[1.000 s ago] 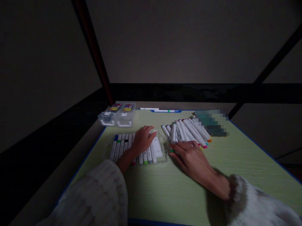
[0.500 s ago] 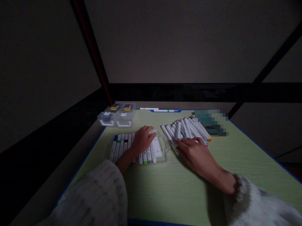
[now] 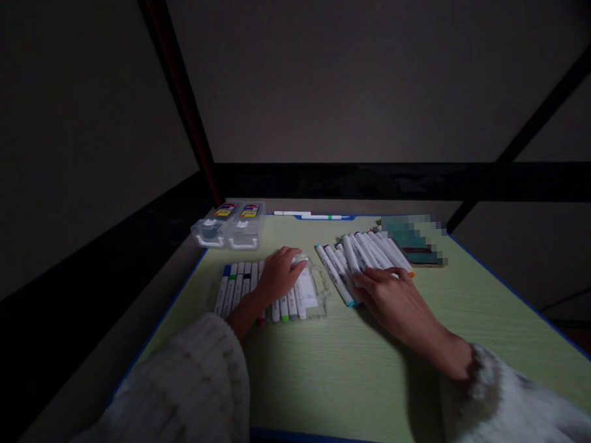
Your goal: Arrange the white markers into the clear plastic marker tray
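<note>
Resting palm down over the clear tray point(image 3: 323, 304), the left hand point(image 3: 279, 274) is loosely bent with thumb and fingers a little apart, near the tray's far side; whether it grips the tray or only steadies it, I cannot tell; beneath and beside it a row of white markers point(image 3: 236, 288) lies in the tray, side by side, with a white panel point(image 3: 307, 289) showing at the right end; the right hand point(image 3: 394, 299) is half curled over the near ends of the loose markers point(image 3: 340, 270), which lie heaped and fanned on the table point(image 3: 302, 384) to the right of the tray; its fingertips are partly hidden, so whether a marker is pinched there I cannot tell; each marker looks light, stiff and smooth, likely to roll or slide against its neighbours if pushed from the side; a thumb-and-finger pinch around the middle of the barrel should balance it best, while a hold on the capped end might let it swing; the tray seems thin and rigid, perhaps brittle at the rim, so a light hold along its edge should suit it better than a hard squeeze.
</note>
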Action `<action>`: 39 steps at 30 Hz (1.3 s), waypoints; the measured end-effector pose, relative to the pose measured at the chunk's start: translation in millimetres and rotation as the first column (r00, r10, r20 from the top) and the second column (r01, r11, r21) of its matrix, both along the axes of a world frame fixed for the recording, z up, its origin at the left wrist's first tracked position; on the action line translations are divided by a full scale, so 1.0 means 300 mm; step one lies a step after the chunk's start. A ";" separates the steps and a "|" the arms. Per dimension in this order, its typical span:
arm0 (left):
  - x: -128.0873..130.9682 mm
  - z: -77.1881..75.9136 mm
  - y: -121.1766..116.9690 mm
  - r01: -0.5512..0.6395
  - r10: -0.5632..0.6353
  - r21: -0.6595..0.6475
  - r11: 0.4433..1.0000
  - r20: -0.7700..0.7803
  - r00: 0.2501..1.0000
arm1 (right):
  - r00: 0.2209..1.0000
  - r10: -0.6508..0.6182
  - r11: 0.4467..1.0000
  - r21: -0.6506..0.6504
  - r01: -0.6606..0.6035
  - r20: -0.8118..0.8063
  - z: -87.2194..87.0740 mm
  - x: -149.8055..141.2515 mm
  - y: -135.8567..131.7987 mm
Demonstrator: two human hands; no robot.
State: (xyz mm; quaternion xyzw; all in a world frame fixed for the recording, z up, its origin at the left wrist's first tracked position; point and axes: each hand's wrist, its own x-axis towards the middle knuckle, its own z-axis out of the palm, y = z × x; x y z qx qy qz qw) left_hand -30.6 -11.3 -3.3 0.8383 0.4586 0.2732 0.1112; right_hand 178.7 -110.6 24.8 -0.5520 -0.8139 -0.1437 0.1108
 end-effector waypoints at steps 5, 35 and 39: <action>-0.001 -0.004 0.003 0.011 -0.011 0.008 1.000 0.007 1.000 | 1.000 -0.017 1.000 -0.009 0.017 0.002 -0.001 -0.002 -0.001; -0.027 -0.007 0.050 -0.015 0.015 -0.006 1.000 0.036 0.999 | 0.994 0.077 0.997 0.022 -0.076 -0.082 0.021 -0.047 -0.037; -0.029 -0.009 0.054 -0.026 0.026 -0.006 1.000 0.038 0.999 | 0.975 0.202 0.979 0.034 -0.200 -0.087 0.015 -0.091 -0.066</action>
